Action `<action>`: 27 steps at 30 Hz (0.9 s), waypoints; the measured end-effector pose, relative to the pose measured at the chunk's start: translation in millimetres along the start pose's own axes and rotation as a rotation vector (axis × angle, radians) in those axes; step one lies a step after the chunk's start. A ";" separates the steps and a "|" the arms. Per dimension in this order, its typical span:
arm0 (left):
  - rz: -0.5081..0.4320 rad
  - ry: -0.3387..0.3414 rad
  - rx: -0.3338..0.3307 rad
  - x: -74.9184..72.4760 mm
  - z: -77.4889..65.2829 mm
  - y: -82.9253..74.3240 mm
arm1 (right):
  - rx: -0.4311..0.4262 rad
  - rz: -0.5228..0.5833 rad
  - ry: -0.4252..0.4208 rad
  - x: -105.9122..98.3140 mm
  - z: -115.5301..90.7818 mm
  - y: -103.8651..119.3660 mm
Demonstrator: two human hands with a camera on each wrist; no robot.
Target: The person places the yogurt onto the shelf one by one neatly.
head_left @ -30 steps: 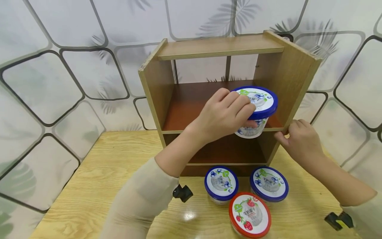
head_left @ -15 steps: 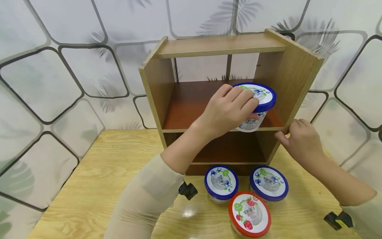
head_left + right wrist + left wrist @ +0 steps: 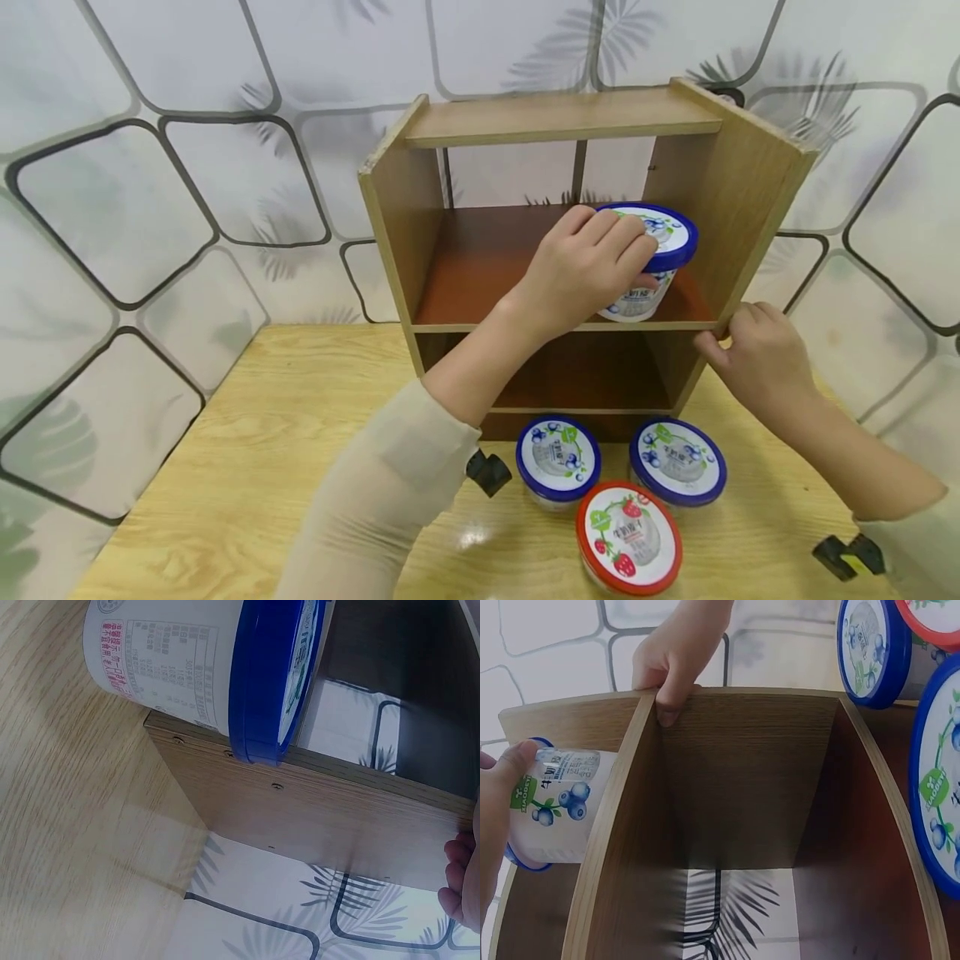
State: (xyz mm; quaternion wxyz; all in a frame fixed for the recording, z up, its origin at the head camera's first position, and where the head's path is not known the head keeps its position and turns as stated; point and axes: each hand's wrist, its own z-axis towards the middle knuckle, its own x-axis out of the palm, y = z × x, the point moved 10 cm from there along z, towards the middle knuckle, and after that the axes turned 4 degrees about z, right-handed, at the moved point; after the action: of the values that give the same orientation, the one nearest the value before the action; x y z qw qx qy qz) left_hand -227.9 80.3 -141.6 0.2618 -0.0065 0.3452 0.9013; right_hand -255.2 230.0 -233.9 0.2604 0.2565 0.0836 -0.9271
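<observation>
My left hand grips a white tub with a blue lid and blueberry print, fingers over the lid and thumb against its side. The tub is upright at the right front of the upper compartment of a wooden shelf unit, its base close over the shelf's front edge. In the left wrist view, the tub shows beside the shelf board, with my left thumb on it. My right hand holds the front edge of the unit's right side panel, thumb inside, fingers outside.
Two blue-lidded tubs, one on the left and one on the right, stand on the wooden table before the unit. A red-lidded strawberry tub stands nearer. A patterned backdrop rises behind.
My left hand has lifted the tub slightly and moved it farther into the upper compartment, a little to the right. My right hand keeps its hold on the side panel.
</observation>
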 end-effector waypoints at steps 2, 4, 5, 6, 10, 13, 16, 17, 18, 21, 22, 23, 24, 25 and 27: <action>0.001 0.012 -0.006 2.8 0.2 -0.4 | 0.000 0.000 0.004 0.6 0.0 0.2; -0.004 0.025 -0.013 6.1 0.6 -1.0 | -0.001 -0.001 0.013 1.5 0.2 0.7; -0.008 0.034 -0.017 8.0 0.9 -1.2 | 0.001 -0.001 0.015 1.6 0.5 0.7; -0.013 0.041 -0.021 9.8 1.1 -1.2 | 0.000 -0.003 0.017 1.8 0.7 0.9; -0.026 0.063 -0.036 15.6 2.3 -1.4 | 0.006 -0.007 0.026 1.9 0.8 1.4; -0.030 0.065 -0.047 17.8 3.6 -1.5 | 0.015 -0.012 0.032 2.0 -0.2 1.0; -0.043 0.100 -0.075 22.8 4.6 0.1 | 0.026 -0.014 0.040 2.1 -0.6 0.0; -0.051 0.117 -0.089 25.0 5.0 1.1 | 0.029 -0.015 0.043 2.2 -0.7 -0.3; -0.060 0.135 -0.103 27.4 5.3 2.1 | 0.031 -0.015 0.046 2.3 -0.6 -0.5; -0.065 0.181 -0.139 33.3 4.9 5.1 | 0.031 -0.012 0.048 2.2 -0.7 -0.8; -0.061 0.185 -0.143 34.1 4.7 5.5 | 0.030 -0.012 0.047 2.2 -0.7 -0.9; -0.052 0.185 -0.145 34.4 4.4 5.8 | 0.027 -0.012 0.044 2.2 -0.7 -0.7; -0.040 0.182 -0.144 34.3 4.3 5.8 | 0.024 -0.012 0.040 2.1 -0.7 -0.6; -0.027 0.179 -0.143 34.1 4.1 5.8 | 0.020 -0.011 0.036 2.0 -0.6 -0.5; -0.013 0.173 -0.141 33.6 3.8 6.0 | 0.014 -0.010 0.023 1.7 -0.4 -0.7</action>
State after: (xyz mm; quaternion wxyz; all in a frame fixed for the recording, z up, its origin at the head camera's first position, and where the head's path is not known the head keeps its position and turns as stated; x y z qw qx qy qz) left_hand -259.1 94.7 -141.5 0.2357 -0.1047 0.3024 0.9176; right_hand -256.7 230.0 -235.1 0.2532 0.2685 0.0813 -0.9258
